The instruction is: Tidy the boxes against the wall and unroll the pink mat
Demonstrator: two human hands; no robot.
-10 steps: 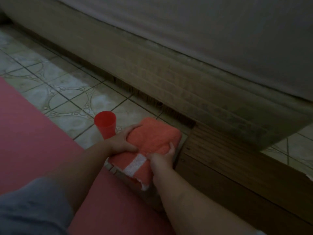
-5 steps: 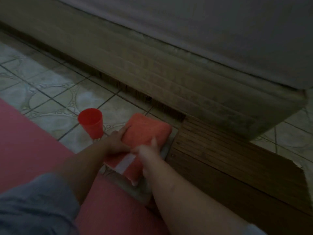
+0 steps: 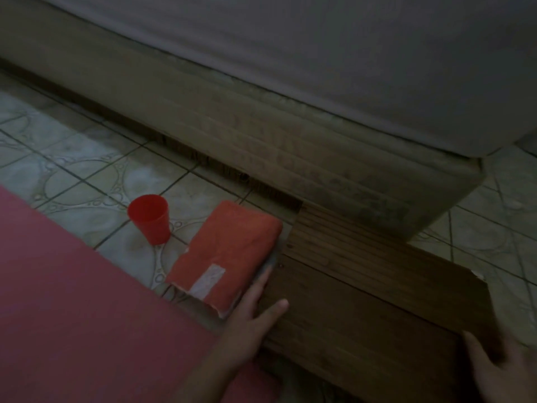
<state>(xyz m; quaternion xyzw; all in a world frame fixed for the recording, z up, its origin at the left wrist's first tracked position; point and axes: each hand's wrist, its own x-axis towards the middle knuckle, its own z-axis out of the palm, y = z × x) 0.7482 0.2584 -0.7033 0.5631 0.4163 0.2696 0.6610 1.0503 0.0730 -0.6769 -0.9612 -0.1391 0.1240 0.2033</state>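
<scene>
Head view: both hands on the wooden box beside the bed.

We had our left hand (image 3: 255,312) spread flat on the near left edge of the wooden box (image 3: 377,292), fingers touching the folded orange towel (image 3: 229,251) just beside it, and our right hand (image 3: 499,370) wrapped around the box's near right corner (dim light hid the fingertips). The pink mat (image 3: 72,301) lay flat at near left, with the red cup (image 3: 149,218) standing on the tiled floor (image 3: 87,170) beyond it. We judged an even push from both sides best, keeping the box square.
</scene>
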